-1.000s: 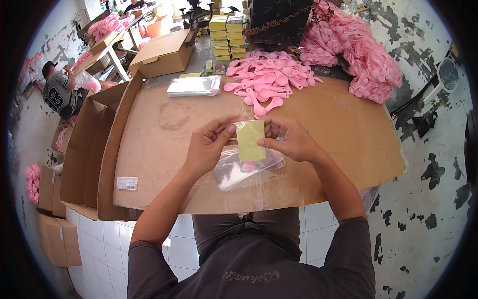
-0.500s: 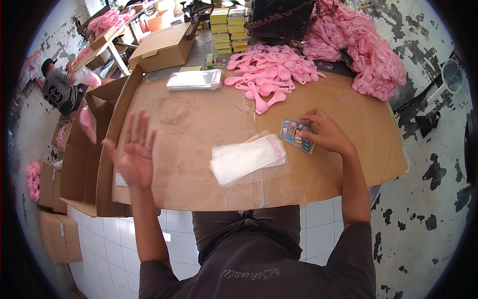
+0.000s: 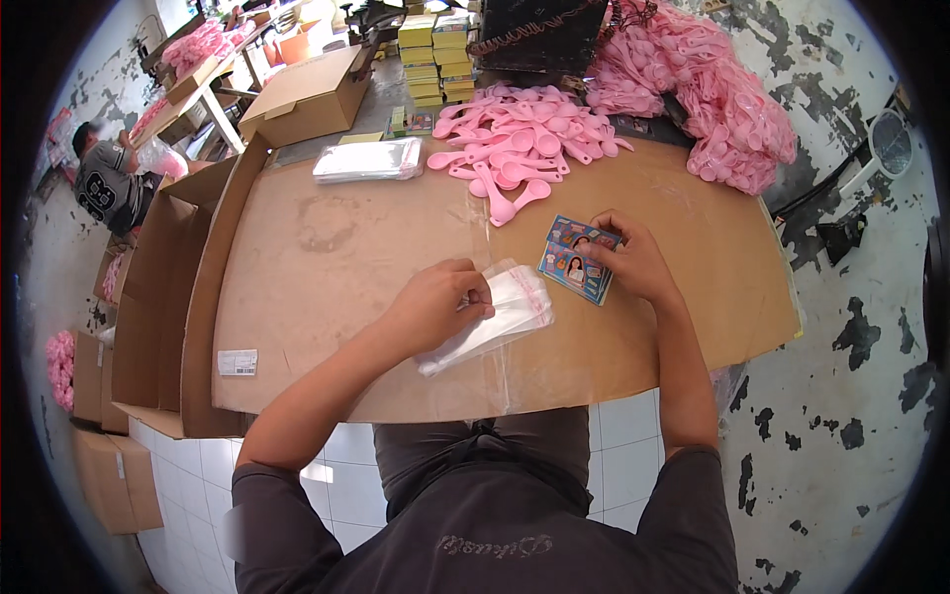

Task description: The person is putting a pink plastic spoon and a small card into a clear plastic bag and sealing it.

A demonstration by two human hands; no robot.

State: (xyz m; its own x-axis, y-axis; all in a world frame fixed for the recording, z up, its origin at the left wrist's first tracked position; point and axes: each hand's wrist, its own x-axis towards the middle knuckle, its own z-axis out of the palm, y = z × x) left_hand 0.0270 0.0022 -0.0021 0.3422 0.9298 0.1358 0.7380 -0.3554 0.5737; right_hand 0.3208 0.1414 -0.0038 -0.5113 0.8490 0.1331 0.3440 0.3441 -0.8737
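Observation:
My left hand (image 3: 440,307) is over a small pile of clear plastic bags (image 3: 520,309), its fingers curled and pinched at the top bag. The bags have a pinkish strip along one end. To the right, my right hand (image 3: 638,259) has its thumb and fingers closed on a blue printed card (image 3: 566,234). That card is slid partly off a little stack of similar cards (image 3: 576,273) lying on the cardboard-covered table. Beyond both hands lies a heap of pink plastic measuring spoons (image 3: 524,144).
A packet of clear bags (image 3: 368,160) lies at the back left of the cardboard table top (image 3: 297,297). An open carton (image 3: 148,327) stands along the left edge. Stacks of cards (image 3: 435,54) and bagged pink spoons (image 3: 727,109) are behind. Another person (image 3: 104,183) sits far left.
My left hand has swung from the left, where it was spread open, onto the plastic bags. My right hand has shifted a card partly away from the stack.

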